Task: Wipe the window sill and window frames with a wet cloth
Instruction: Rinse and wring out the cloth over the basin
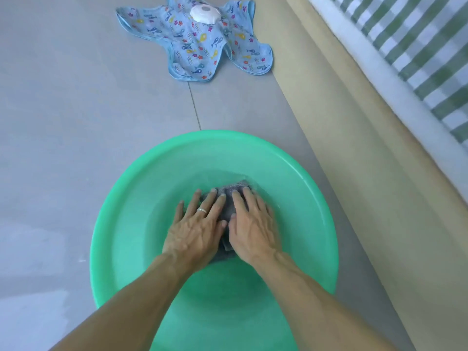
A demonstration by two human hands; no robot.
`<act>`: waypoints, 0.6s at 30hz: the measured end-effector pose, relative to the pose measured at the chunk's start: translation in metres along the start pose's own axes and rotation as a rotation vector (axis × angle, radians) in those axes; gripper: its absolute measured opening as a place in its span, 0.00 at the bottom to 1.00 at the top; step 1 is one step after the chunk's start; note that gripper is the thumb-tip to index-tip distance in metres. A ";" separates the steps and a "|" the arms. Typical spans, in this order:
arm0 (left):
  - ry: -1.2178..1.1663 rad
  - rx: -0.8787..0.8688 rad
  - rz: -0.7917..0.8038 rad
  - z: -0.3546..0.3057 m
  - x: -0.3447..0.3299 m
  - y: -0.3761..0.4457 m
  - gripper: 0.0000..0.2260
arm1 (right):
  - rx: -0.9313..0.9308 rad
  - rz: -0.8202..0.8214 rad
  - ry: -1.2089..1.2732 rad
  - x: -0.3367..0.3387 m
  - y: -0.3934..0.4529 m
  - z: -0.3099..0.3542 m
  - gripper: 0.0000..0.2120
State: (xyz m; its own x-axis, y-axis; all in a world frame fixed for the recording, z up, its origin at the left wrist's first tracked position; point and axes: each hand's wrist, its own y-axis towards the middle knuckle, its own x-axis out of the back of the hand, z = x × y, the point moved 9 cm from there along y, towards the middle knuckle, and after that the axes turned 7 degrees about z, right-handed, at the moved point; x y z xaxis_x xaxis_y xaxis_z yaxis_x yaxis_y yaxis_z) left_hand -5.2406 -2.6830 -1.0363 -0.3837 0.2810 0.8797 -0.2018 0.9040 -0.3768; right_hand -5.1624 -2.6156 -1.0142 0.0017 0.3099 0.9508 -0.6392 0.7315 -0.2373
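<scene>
A round green basin (131, 198) with shallow water stands on the grey tiled floor. A dark grey cloth (229, 196) lies folded under the water at the basin's bottom. My left hand (195, 229), with a ring on one finger, presses flat on the cloth's left part with fingers straight and spread. My right hand (253, 229) presses flat on its right part, beside the left hand. Most of the cloth is hidden under the two hands.
A blue fish-patterned cloth (202, 49) lies spread on the floor beyond the basin, with a white round object (205, 12) on top. A beige wall (354, 148) runs along the right, with a white sill (385, 79) and a green-and-white striped surface (417, 46) above.
</scene>
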 end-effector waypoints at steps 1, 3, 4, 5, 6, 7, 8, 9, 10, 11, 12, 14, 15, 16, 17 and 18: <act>0.024 0.041 0.033 0.004 -0.006 0.006 0.34 | 0.009 0.006 -0.012 -0.007 0.006 0.002 0.29; 0.127 0.092 0.079 0.013 -0.015 0.011 0.36 | 0.030 0.069 -0.050 -0.026 0.013 0.002 0.33; 0.175 0.104 0.055 0.019 -0.019 0.012 0.35 | 0.043 0.069 -0.058 -0.034 0.015 0.003 0.33; 0.213 0.111 0.041 0.021 -0.021 0.013 0.34 | 0.044 0.046 -0.064 -0.037 0.015 0.001 0.32; 0.223 0.126 0.032 0.025 -0.023 0.013 0.33 | 0.034 0.028 -0.071 -0.036 0.014 0.000 0.31; 0.233 0.156 0.026 0.032 -0.022 0.012 0.32 | 0.023 -0.010 -0.076 -0.033 0.015 0.001 0.30; 0.228 0.190 -0.003 0.034 -0.018 0.010 0.32 | 0.000 -0.055 -0.085 -0.028 0.014 0.000 0.27; 0.197 0.213 -0.083 0.034 -0.011 0.005 0.30 | -0.037 -0.120 -0.087 -0.019 0.013 -0.001 0.23; 0.142 0.201 -0.162 0.031 -0.001 0.001 0.24 | -0.095 -0.178 -0.060 -0.009 0.010 -0.005 0.18; 0.115 0.179 -0.276 0.027 0.006 -0.003 0.18 | -0.170 -0.208 0.000 -0.002 0.009 -0.010 0.15; 0.015 0.167 -0.331 0.023 0.009 -0.007 0.13 | -0.267 -0.180 0.083 -0.001 0.009 -0.015 0.14; -0.396 0.218 -0.369 0.021 0.018 -0.006 0.08 | -0.448 -0.058 0.276 -0.010 0.011 -0.026 0.14; -0.572 0.263 -0.361 0.024 0.013 -0.010 0.11 | -0.520 -0.032 0.440 -0.017 0.004 -0.022 0.13; -0.718 0.312 -0.347 0.027 0.009 -0.004 0.13 | -0.574 -0.025 0.636 -0.021 0.004 -0.021 0.13; -0.866 0.375 -0.325 0.030 0.005 -0.001 0.14 | -0.610 -0.028 0.838 -0.025 0.002 -0.013 0.13; -1.000 0.449 -0.307 0.034 0.004 0.000 0.15 | -0.624 -0.065 1.001 -0.024 0.000 -0.005 0.13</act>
State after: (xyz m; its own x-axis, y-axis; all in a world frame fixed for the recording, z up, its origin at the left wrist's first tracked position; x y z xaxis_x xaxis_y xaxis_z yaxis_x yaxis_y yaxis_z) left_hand -5.2724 -2.6932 -1.0427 -0.7683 -0.4976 0.4028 -0.6388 0.6365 -0.4322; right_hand -5.1589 -2.6205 -1.0380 0.8001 0.3960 0.4506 -0.1298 0.8477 -0.5144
